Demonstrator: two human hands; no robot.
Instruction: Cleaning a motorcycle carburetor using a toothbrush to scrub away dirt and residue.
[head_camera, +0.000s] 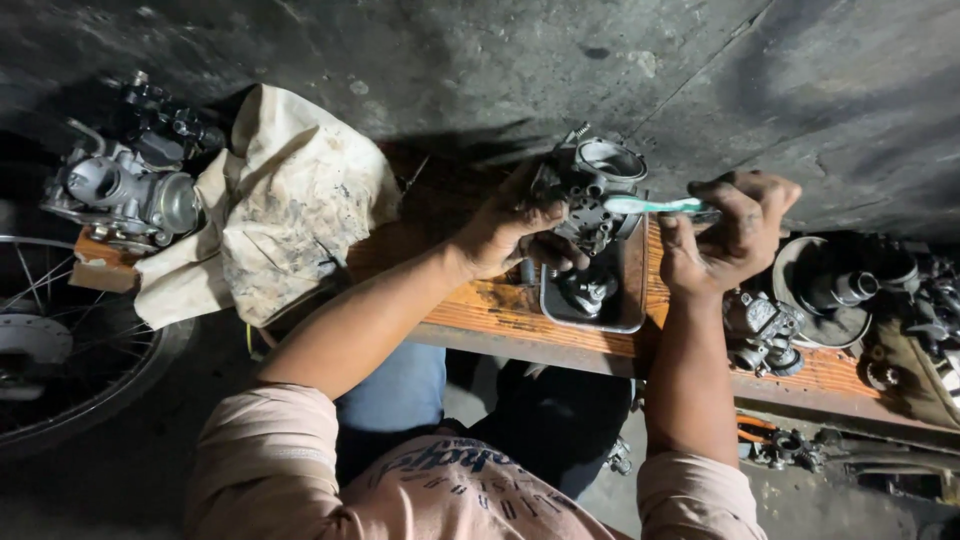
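Head view, looking down over a greasy wooden bench.

Left hand — fingers closed around a carburetor, holding it up just above a small dark tray. Its round throat faces up and away; the body is grimy and dark.

Right hand — fingers pinched together on the handle of a toothbrush, pale green and white. The head end lies against the upper side of the carburetor, just under the throat; the bristles themselves are too small to make out.

Step in hand, as I judge it: scrubbing the carburetor body with the brush, the tray underneath to catch drips. A dark part sits in the tray; liquid cannot be told.

Next move likely calls for a steady left grip while the brush works short strokes, then a turn of the body to bring another face round. Dirt in the recesses looks as if it wants the brush tip angled in, not laid flat.

Around: a second carburetor at the left end of the bench beside a soiled rag; a spoked wheel below it; more metal parts just right of the right forearm.
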